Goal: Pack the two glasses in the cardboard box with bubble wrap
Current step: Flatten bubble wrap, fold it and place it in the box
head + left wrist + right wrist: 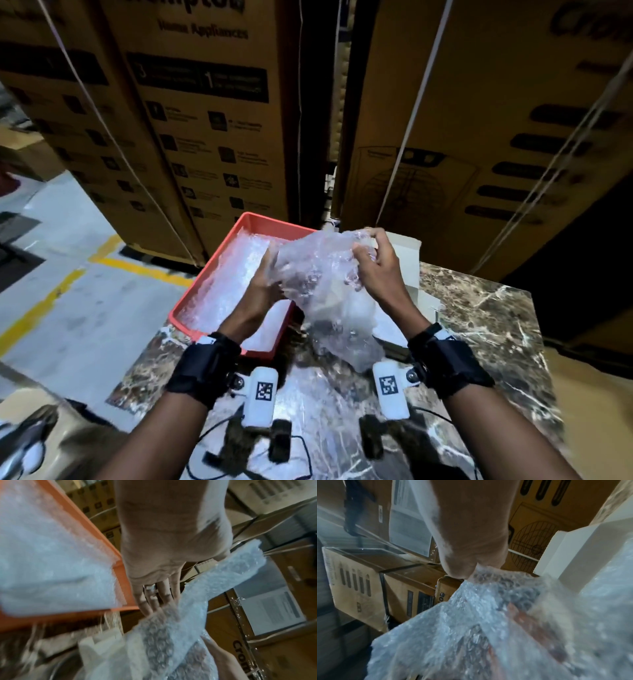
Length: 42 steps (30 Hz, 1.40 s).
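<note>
One bubble wrap (pixel 330 294) hangs lengthwise; right hand (pixel 376 269) pinches, left hand (pixel 264 286) touches.

Back: tall stacks of cardboard cartons (pixel 212 137), black icons and appliance lettering, bound with white straps (pixel 412 113), dark gap between stacks | Floor: grey concrete floor (pixel 85 308), yellow painted lines (pixel 144 270) at left | Furniture: brown marble-patterned desk (pixel 486 325), white veining | Light: dim, warm, indoor
</note>
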Each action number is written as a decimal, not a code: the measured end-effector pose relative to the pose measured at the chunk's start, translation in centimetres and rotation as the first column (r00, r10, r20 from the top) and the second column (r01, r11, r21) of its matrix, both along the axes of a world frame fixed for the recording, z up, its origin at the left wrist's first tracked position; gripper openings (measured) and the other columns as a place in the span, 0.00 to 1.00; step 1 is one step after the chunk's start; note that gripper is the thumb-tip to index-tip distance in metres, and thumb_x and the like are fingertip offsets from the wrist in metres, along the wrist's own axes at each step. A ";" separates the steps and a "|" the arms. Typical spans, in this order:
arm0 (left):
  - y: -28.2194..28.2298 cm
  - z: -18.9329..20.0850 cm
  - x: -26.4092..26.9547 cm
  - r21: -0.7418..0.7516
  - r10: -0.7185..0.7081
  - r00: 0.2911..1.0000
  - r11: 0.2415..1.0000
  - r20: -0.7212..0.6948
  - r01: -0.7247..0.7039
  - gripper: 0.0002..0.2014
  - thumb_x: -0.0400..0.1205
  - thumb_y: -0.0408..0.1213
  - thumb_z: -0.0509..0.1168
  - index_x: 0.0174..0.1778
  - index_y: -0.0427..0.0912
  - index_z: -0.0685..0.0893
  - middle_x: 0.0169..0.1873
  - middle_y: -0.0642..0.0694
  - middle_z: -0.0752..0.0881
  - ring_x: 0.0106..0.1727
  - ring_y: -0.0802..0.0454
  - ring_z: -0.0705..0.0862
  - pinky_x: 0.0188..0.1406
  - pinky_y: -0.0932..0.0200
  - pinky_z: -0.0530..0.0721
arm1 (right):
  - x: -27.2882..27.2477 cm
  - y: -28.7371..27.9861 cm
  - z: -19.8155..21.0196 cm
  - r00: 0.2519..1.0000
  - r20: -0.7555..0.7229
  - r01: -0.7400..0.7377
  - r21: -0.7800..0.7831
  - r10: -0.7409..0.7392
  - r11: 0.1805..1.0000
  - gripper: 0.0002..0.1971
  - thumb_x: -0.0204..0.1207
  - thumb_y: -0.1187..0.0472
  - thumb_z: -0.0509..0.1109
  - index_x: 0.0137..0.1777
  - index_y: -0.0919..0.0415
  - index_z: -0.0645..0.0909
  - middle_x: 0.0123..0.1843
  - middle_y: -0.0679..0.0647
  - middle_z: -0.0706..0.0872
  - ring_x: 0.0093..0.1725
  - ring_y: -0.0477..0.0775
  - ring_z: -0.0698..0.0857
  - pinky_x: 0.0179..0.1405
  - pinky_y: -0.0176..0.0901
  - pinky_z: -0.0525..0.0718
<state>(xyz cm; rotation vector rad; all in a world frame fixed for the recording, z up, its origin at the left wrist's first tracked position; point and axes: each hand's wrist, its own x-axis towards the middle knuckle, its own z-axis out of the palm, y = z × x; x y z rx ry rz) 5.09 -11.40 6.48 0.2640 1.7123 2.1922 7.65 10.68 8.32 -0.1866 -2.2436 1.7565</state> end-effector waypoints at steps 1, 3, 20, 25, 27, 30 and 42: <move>1.0 -0.4 0.4 0.068 -0.037 0.998 0.997 0.060 0.032 0.40 0.74 0.76 0.63 0.72 0.51 0.84 0.62 0.43 0.91 0.66 0.37 0.88 0.66 0.35 0.85 | 0.7 0.8 -0.2 0.999 0.005 0.032 -0.007 -0.032 0.999 0.09 0.88 0.62 0.62 0.58 0.44 0.75 0.38 0.60 0.83 0.26 0.54 0.79 0.23 0.56 0.85; 3.1 -0.8 1.3 0.154 -0.130 0.978 0.982 0.164 0.104 0.41 0.76 0.76 0.58 0.75 0.49 0.83 0.67 0.34 0.87 0.66 0.28 0.86 0.71 0.31 0.79 | 2.6 2.5 -0.4 0.996 0.015 0.084 -0.029 -0.084 0.996 0.14 0.90 0.62 0.61 0.68 0.43 0.73 0.50 0.55 0.89 0.24 0.51 0.82 0.23 0.48 0.82; 17.5 -8.3 9.7 -0.287 -0.382 0.906 0.861 0.182 0.421 0.33 0.80 0.17 0.69 0.76 0.53 0.78 0.56 0.38 0.93 0.55 0.48 0.91 0.52 0.50 0.84 | 19.4 15.9 -7.8 0.820 0.284 0.501 0.062 -0.497 0.863 0.36 0.85 0.39 0.66 0.89 0.53 0.62 0.87 0.58 0.67 0.81 0.60 0.73 0.74 0.54 0.75; 20.0 -11.5 12.2 -0.433 -0.453 0.877 0.766 0.163 0.476 0.30 0.80 0.15 0.65 0.73 0.49 0.77 0.62 0.46 0.89 0.54 0.51 0.89 0.51 0.47 0.89 | 24.9 18.2 -11.3 0.759 0.608 0.375 -0.114 -0.234 0.920 0.47 0.83 0.50 0.74 0.91 0.51 0.46 0.81 0.67 0.75 0.66 0.61 0.86 0.63 0.56 0.86; 20.5 -13.1 13.3 -0.437 -0.470 0.860 0.743 0.198 0.506 0.27 0.80 0.13 0.63 0.70 0.43 0.78 0.58 0.45 0.90 0.50 0.50 0.91 0.47 0.47 0.88 | 26.9 18.6 -12.2 0.728 0.647 0.370 -0.092 -0.227 0.924 0.44 0.82 0.64 0.75 0.90 0.51 0.51 0.57 0.64 0.88 0.48 0.58 0.87 0.42 0.47 0.86; 21.0 -16.3 14.4 -0.436 -0.464 0.849 0.729 0.251 0.528 0.28 0.78 0.14 0.63 0.73 0.38 0.78 0.58 0.41 0.90 0.50 0.52 0.91 0.51 0.48 0.87 | 28.9 19.2 -14.2 0.682 0.651 0.422 0.021 -0.333 0.906 0.36 0.81 0.70 0.71 0.86 0.56 0.63 0.43 0.59 0.87 0.34 0.55 0.80 0.32 0.45 0.78; 21.1 -16.3 19.0 -0.529 -0.533 0.828 0.658 0.175 0.536 0.59 0.68 0.35 0.84 0.87 0.66 0.53 0.79 0.52 0.65 0.68 0.47 0.83 0.41 0.61 0.87 | 33.1 19.1 -16.9 0.551 0.573 0.667 0.136 -0.607 0.733 0.33 0.85 0.70 0.66 0.89 0.60 0.61 0.69 0.56 0.82 0.42 0.64 0.86 0.28 0.42 0.83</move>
